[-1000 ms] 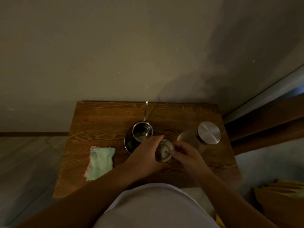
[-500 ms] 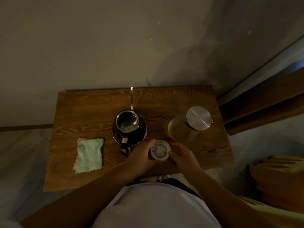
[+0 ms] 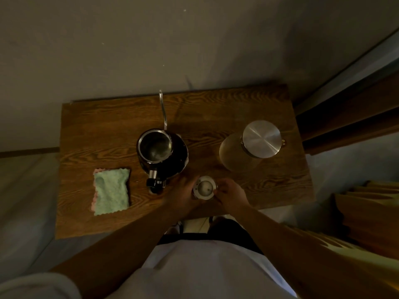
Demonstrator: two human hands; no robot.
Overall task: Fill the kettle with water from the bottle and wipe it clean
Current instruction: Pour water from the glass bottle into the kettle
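A: Head view. Both hands at the near edge of the table (image 3: 86,117). Left hand (image 3: 181,196) and right hand (image 3: 232,196) are closed around a small round lid (image 3: 204,187), one from each side, underside facing up.

B: Kettle?

A: Kettle (image 3: 163,153) is open, just beyond and left of the left hand. Its handle (image 3: 155,183) points back at the person, nearly touching the left hand; its thin spout (image 3: 163,111) points away toward the wall. So the long axis runs near-far.

B: Bottle?

A: Bottle (image 3: 251,147), still capped with a metal top, stands beyond the right hand and to its right. Right hand is clearly nearer to it, left hand nearer the kettle handle.

B: Cloth?

A: Green cloth (image 3: 111,192) lies flat, left of the kettle, apart from it. Untouched.

B: Step?

A: My read: park the lid, right hand goes for the bottle. Water level inside the kettle, can't tell, too dim.
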